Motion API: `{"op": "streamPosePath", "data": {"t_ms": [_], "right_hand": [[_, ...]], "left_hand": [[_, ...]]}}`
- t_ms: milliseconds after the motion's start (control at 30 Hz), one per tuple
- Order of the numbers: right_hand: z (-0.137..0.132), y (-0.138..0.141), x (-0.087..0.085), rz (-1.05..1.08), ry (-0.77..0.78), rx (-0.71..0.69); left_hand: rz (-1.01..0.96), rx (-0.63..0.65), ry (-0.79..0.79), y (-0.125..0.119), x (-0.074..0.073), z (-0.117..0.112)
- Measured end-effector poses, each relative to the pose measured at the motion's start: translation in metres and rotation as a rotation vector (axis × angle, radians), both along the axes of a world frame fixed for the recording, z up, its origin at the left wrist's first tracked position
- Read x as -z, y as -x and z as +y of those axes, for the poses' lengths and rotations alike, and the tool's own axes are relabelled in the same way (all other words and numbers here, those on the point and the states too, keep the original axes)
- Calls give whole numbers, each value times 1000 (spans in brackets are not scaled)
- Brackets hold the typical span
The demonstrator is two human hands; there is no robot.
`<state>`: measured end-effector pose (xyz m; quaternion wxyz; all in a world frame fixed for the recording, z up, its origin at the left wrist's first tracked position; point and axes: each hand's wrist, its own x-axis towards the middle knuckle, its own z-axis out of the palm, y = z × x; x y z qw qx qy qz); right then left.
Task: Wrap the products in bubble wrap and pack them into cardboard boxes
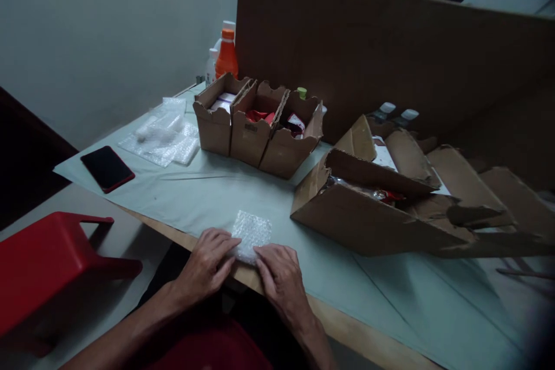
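A small square of clear bubble wrap [252, 231] lies at the front edge of the table. My left hand [211, 255] grips its left edge, the thumb and fingers bent around the near corner. On the opposite side, my right hand [281, 269] has its fingers curled on the right edge. The near part of the wrap is partly covered by my fingertips. Whether anything is inside the wrap, I cannot tell.
More bubble wrap [167, 136] lies at the left, by a dark phone [107, 167]. Cardboard bins [249, 141] holding packets stand behind my hands, with a longer row of cardboard bins [355, 214] to the right. An orange bottle [226, 55] is at the back; a red stool [56, 266] stands left.
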<state>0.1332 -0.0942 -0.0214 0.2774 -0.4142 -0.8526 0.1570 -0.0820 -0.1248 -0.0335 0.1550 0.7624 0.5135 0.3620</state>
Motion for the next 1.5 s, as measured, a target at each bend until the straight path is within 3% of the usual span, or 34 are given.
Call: {"op": "streamPosePath", "data": {"t_ms": [167,333,433,567,633,733,867,1000,1133,1267,1367,1500], "right_hand": [[-7,-1,3,-43,-115,92],[2,8,6,-156,-146,47],[13,12,10,-93,-139,61],[16,14,14,98,-42,155],[10,16,12,176,54,197],[-2,21,8,247,217,197],[-13,18,5,259,324,187],[-13,5,-4,347,454,244],[-7,-6,-25,419,668,140],[-7,-20,-38,411,668,132],[-10,-39,-43,389,629,188],[-12,-69,-60,324,578,220]], "left_hand": [[23,-86,68,-6,3,19],[79,-205,105,-8,5,29],[-166,-284,178,-5,4,22],[-742,-406,462,-7,-4,5],[-990,-370,619,-12,-11,0],[-1130,-173,741,-23,-19,1],[-1088,-81,662,-35,-26,6],[-856,-10,634,-40,-30,5],[-631,59,566,-45,-28,-2],[-428,111,399,-47,-27,0],[-301,140,106,-53,-48,18],[-144,157,-282,-80,-96,65]]}}
